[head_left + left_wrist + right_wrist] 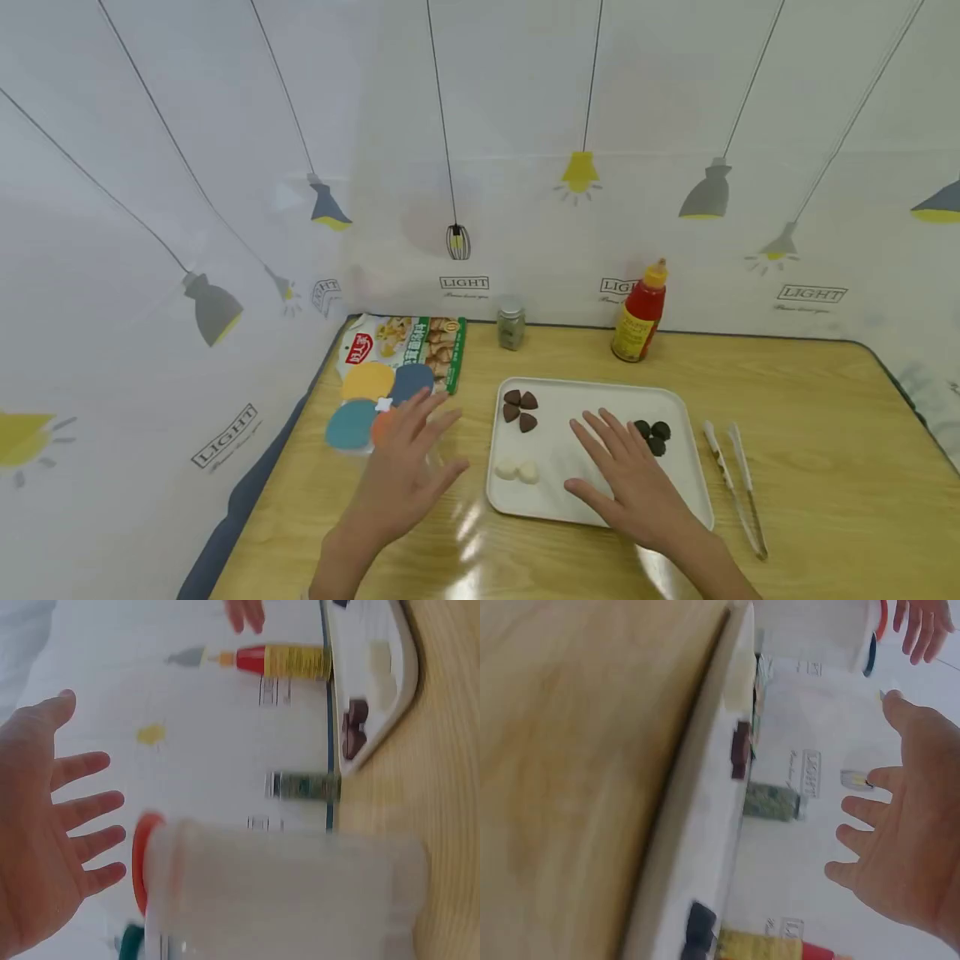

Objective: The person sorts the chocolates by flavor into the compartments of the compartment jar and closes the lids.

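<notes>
White tray point(585, 396) on the wood table point(840, 442), low raised rim, rounded corners. Brown pieces point(512, 412) near its back-left corner, white pieces point(528, 472) front-left, black pieces point(657, 447) toward the right rim; bare middle strip between. Right hand point(637, 492) above the tray's right part, fingers spread wide, holding nothing. Left hand point(405, 475) beside the container point(285, 885) with coloured lids point(351, 425), fingers spread too, nothing held. Strip of bare wood between container and tray's left edge. Tongs point(726, 477) just off the right edge; wide wood beyond them. Behind: snack bag point(393, 337), small jar point(512, 327), red bottle point(640, 318) close to back table edge, curtain point(517, 100) past it.
</notes>
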`<state>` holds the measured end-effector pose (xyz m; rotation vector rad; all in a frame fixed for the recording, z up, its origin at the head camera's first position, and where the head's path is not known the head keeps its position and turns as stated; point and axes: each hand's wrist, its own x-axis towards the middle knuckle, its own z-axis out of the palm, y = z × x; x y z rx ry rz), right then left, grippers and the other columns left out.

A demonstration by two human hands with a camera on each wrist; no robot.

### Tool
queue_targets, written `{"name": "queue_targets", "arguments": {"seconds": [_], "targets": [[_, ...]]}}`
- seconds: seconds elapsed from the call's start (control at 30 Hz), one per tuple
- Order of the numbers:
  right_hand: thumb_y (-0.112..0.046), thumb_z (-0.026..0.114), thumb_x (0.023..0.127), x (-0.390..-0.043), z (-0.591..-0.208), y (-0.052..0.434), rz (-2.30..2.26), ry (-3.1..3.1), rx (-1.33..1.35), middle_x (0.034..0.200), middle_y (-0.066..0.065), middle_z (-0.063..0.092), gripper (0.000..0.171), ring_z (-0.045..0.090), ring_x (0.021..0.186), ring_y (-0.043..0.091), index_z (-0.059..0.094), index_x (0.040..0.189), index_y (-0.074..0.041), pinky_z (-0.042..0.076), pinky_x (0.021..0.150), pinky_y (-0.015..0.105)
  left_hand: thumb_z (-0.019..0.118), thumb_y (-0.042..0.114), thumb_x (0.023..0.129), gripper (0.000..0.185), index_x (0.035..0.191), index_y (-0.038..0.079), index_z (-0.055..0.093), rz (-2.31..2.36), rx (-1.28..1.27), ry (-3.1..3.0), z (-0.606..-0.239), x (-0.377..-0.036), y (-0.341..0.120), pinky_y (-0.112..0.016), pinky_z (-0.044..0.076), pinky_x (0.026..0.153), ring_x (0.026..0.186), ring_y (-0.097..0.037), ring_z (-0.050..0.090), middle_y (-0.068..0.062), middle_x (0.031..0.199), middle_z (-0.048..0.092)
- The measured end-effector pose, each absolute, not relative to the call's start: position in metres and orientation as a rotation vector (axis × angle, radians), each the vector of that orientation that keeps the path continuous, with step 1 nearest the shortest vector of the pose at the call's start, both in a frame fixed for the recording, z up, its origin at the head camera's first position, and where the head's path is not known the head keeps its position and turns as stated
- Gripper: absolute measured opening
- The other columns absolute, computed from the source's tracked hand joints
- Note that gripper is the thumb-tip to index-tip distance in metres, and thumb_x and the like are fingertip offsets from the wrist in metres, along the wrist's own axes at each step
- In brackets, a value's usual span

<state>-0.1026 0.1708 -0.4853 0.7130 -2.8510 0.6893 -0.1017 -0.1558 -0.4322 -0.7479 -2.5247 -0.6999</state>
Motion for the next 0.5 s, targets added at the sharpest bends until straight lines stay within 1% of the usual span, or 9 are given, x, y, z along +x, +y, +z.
{"name": "queue_targets", "arguments": {"seconds": [0.1, 0.17, 0.3, 0.33, 0.4, 0.5], "targets": [[-0.050, 0.061, 0.096, -0.106, -0.492, 0.153, 0.776, -2.817, 0.769, 0.162, 0.007, 0.032, 0.075, 0.027, 0.151, 0.032, 0.032, 0.158, -0.020, 0.022, 0.120, 0.060, 0.072, 0.036, 0.091, 0.050, 0.133, 0.010, 0.061, -0.739, -0.639, -2.491, -0.434, -0.107, -0.174, -0.063, 0.036, 0.112, 0.143, -0.038, 0.040, -0.013, 0.147, 0.052], [-0.050, 0.061, 0.096, -0.108, -0.496, 0.141, 0.823, -2.791, 0.810, 0.162, 0.007, 0.034, 0.074, 0.029, 0.151, 0.030, 0.034, 0.157, -0.017, 0.024, 0.120, 0.058, 0.074, 0.032, 0.089, 0.050, 0.132, 0.009, 0.062, -0.741, -0.526, -2.521, -0.437, -0.110, -0.185, -0.065, 0.033, 0.113, 0.143, -0.040, 0.038, -0.015, 0.146, 0.052], [-0.048, 0.062, 0.096, -0.112, -0.499, 0.120, 0.882, -2.730, 0.892, 0.161, 0.004, 0.036, 0.073, 0.031, 0.150, 0.028, 0.037, 0.155, -0.014, 0.025, 0.121, 0.054, 0.071, 0.043, 0.089, 0.052, 0.131, 0.012, 0.064, -0.651, -0.312, -2.631, -0.446, -0.113, -0.199, -0.069, 0.023, 0.115, 0.144, -0.040, 0.035, -0.013, 0.149, 0.051], [-0.048, 0.062, 0.096, -0.113, -0.498, 0.115, 0.895, -2.712, 0.917, 0.161, 0.003, 0.036, 0.072, 0.031, 0.150, 0.027, 0.036, 0.155, -0.015, 0.026, 0.120, 0.053, 0.070, 0.046, 0.089, 0.054, 0.131, 0.014, 0.064, -0.624, -0.280, -2.651, -0.449, -0.114, -0.201, -0.070, 0.021, 0.115, 0.144, -0.040, 0.036, -0.013, 0.149, 0.051], [-0.046, 0.062, 0.096, -0.117, -0.495, 0.103, 0.912, -2.675, 0.962, 0.160, 0.001, 0.037, 0.071, 0.032, 0.150, 0.027, 0.037, 0.155, -0.014, 0.030, 0.120, 0.051, 0.069, 0.051, 0.088, 0.057, 0.133, 0.016, 0.064, -0.569, -0.253, -2.663, -0.453, -0.114, -0.203, -0.070, 0.022, 0.114, 0.144, -0.038, 0.038, -0.011, 0.150, 0.052], [-0.045, 0.060, 0.098, -0.126, -0.489, 0.082, 0.924, -2.602, 1.043, 0.159, 0.001, 0.038, 0.068, 0.033, 0.149, 0.027, 0.038, 0.154, -0.015, 0.034, 0.118, 0.049, 0.069, 0.052, 0.086, 0.059, 0.134, 0.017, 0.064, -0.528, -0.248, -2.622, -0.457, -0.115, -0.205, -0.069, 0.025, 0.112, 0.142, -0.037, 0.041, -0.010, 0.148, 0.054]]}}
